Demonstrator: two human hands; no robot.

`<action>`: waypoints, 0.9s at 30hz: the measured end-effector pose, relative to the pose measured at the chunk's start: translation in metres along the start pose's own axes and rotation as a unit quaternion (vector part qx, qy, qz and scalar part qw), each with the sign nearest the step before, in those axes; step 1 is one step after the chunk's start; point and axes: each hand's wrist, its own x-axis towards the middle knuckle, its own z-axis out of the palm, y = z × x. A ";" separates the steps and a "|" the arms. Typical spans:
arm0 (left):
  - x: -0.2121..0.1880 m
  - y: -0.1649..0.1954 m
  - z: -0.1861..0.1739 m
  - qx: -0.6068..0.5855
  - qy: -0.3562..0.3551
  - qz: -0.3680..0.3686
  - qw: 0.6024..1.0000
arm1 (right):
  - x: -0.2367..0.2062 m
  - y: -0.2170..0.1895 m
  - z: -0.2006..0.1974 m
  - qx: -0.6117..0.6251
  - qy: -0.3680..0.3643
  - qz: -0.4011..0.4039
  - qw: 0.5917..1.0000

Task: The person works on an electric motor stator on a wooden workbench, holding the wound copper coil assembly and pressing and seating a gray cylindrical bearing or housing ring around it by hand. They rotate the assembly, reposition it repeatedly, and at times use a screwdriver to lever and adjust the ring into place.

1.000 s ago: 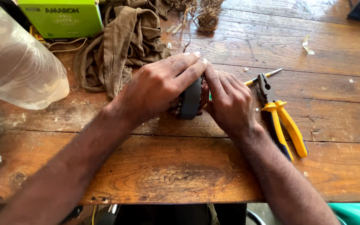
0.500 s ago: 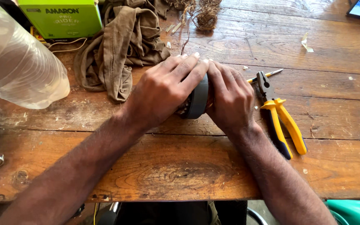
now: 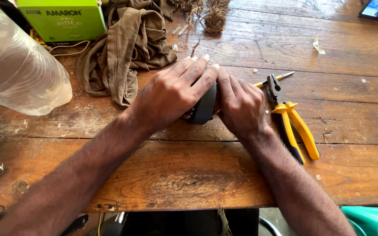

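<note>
both hands close around a dark round ribbed motor part (image 3: 204, 105) on the worn wooden table (image 3: 189, 175): left hand (image 3: 171, 94) clasps over it, right hand (image 3: 241, 107) grips its side; work under way, yellow-handled pliers (image 3: 292, 122) just right, unused.

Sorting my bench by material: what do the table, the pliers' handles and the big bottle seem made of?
Table: bare, worn wood, with visible grain and knots. Pliers: handles look like yellow and blue plastic or rubber sleeves, smooth; jaws dark metal. Bottle: clear ribbed plastic, glossy.
</note>
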 end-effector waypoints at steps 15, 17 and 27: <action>0.001 0.009 -0.019 -0.056 0.005 -0.046 0.997 | 0.001 -0.005 -0.007 0.029 0.021 0.012 0.999; -0.001 0.010 -0.019 -0.060 0.000 -0.050 0.997 | 0.001 -0.005 -0.007 0.024 0.015 0.021 0.999; -0.003 0.015 -0.009 -0.063 -0.012 -0.146 0.987 | 0.004 -0.009 -0.011 0.030 0.022 0.022 0.999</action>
